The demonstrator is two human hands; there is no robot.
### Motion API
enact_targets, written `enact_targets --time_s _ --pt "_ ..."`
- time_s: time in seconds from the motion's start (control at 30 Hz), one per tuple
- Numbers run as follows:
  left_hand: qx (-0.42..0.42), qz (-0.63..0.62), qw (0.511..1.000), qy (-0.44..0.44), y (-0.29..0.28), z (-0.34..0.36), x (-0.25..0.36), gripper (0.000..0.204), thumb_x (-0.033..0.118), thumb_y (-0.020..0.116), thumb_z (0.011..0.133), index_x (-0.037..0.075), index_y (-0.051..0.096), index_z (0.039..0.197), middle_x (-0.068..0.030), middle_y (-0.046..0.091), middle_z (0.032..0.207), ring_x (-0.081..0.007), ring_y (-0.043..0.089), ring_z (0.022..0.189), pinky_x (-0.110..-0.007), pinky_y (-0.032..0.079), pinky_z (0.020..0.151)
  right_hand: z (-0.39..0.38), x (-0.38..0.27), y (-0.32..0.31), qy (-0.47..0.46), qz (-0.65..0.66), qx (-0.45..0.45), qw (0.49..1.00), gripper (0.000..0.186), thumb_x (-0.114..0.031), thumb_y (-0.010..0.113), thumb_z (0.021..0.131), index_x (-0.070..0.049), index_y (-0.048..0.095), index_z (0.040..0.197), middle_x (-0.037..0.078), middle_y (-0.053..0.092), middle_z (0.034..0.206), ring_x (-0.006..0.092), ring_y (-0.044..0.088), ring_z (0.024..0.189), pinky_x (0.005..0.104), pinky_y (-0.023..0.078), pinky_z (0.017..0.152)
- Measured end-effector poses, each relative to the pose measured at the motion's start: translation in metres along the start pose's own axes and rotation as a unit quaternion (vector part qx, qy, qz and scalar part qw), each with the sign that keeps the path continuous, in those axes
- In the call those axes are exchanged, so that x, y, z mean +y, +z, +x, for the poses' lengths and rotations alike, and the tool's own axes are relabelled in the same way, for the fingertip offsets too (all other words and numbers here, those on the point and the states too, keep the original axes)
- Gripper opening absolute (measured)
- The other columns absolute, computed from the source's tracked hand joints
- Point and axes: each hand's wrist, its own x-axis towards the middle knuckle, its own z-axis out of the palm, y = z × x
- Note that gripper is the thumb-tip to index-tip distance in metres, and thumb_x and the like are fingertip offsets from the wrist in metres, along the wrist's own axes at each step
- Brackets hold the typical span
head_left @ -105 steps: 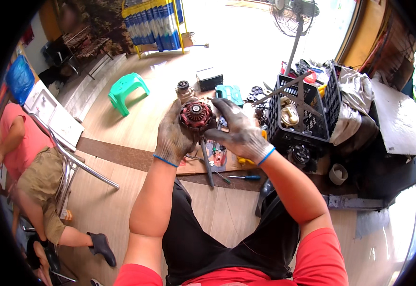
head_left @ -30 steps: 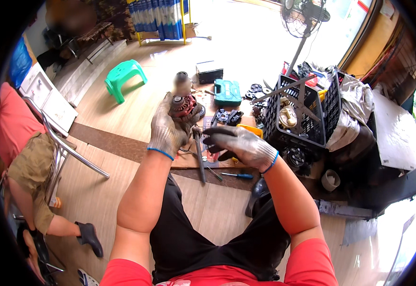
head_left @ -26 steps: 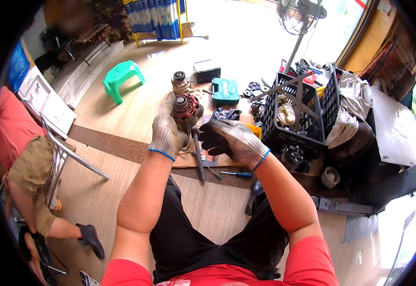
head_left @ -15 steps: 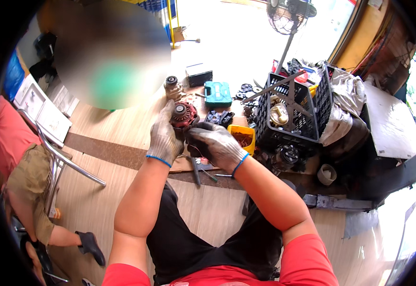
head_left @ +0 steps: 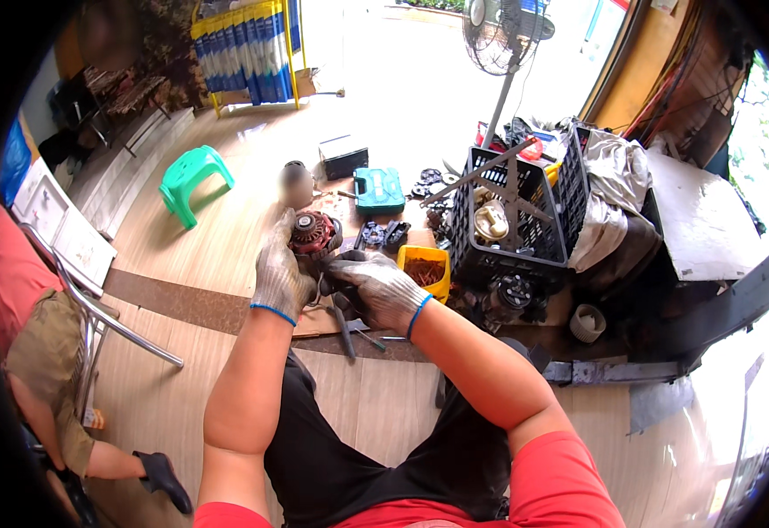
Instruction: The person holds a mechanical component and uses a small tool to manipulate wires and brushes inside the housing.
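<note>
Between the two gloves: one red part point(head_left: 314, 231), round and finned, held up over the cluttered floor work area.
Left hand point(head_left: 281, 277): wrapped around it from the left, a firm grasp.
Right hand point(head_left: 375, 280): fingers curled in close on the lower right side; whether they pinch anything, I cannot tell, the glove hides it.
Just beside the right hand: one yellow tub point(head_left: 440, 290), reddish-brown bits inside.
Beyond the hands: one teal case point(head_left: 378, 191), one black box point(head_left: 344, 160), plus several black parts point(head_left: 382, 235).
Below the hands: one dark rod point(head_left: 344, 330).
Crates: two, black, the nearer crate point(head_left: 512, 259) loaded.
Fan: one stand fan point(head_left: 493, 37), past the crates.
Stool: one green stool point(head_left: 195, 167), well apart on the left.
Onlookers: one person point(head_left: 45, 339) at the left edge, partly in view.
</note>
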Motion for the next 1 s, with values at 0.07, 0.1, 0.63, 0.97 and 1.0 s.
enact_targets --time_s 0.07,0.1,0.63,0.97,1.0 --pt "0.011 -0.003 1.0 -0.002 0.003 0.0 0.0 0.044 0.046 0.051 0.102 0.007 0.06 0.121 -0.0188 0.07 0.107 -0.0362 0.072 0.091 -0.056 0.06 0.08 0.005 0.004 -0.004 -0.014 -0.027 0.007 1.0 0.012 -0.013 0.062 0.097 -0.004 0.066 0.104 0.007 0.068 0.087 0.0139 0.063 0.067 0.0252 0.052 0.057" --pt "0.018 -0.005 1.0 -0.003 0.007 -0.003 0.002 0.043 0.045 0.052 0.102 0.007 0.06 0.121 -0.0183 0.07 0.107 -0.0359 0.072 0.09 -0.056 0.06 0.08 0.003 0.002 -0.002 -0.002 -0.023 0.002 1.0 0.012 -0.013 0.062 0.097 -0.004 0.066 0.104 0.007 0.069 0.087 0.0145 0.064 0.069 0.0259 0.053 0.059" --pt "0.007 -0.016 0.999 0.051 0.005 -0.001 0.001 0.032 0.035 0.054 0.104 0.008 0.061 0.118 -0.0143 0.069 0.107 -0.0335 0.07 0.093 -0.054 0.061 0.083 -0.004 -0.008 0.003 0.051 0.073 -0.005 0.996 0.022 -0.026 0.058 0.102 -0.009 0.064 0.113 0.009 0.071 0.09 0.0203 0.064 0.066 0.031 0.051 0.055" --pt "0.026 -0.014 0.998 0.055 0.003 -0.003 0.001 0.031 0.03 0.05 0.106 0.005 0.058 0.122 -0.0165 0.069 0.105 -0.0334 0.071 0.091 -0.051 0.063 0.078 -0.002 -0.005 0.003 0.019 -0.044 -0.029 0.998 0.031 -0.038 0.057 0.103 -0.008 0.065 0.104 0.001 0.058 0.07 0.0125 0.057 0.06 0.0304 0.046 0.051" --pt "-0.004 -0.022 0.999 0.044 0.006 -0.006 0.001 0.033 0.03 0.05 0.106 0.004 0.056 0.125 -0.0174 0.068 0.107 -0.0335 0.072 0.091 -0.052 0.063 0.078 0.001 -0.003 0.003 -0.006 -0.078 -0.024 0.997 0.028 -0.036 0.062 0.101 -0.008 0.065 0.103 0.001 0.056 0.07 0.0112 0.055 0.058 0.0288 0.043 0.05"
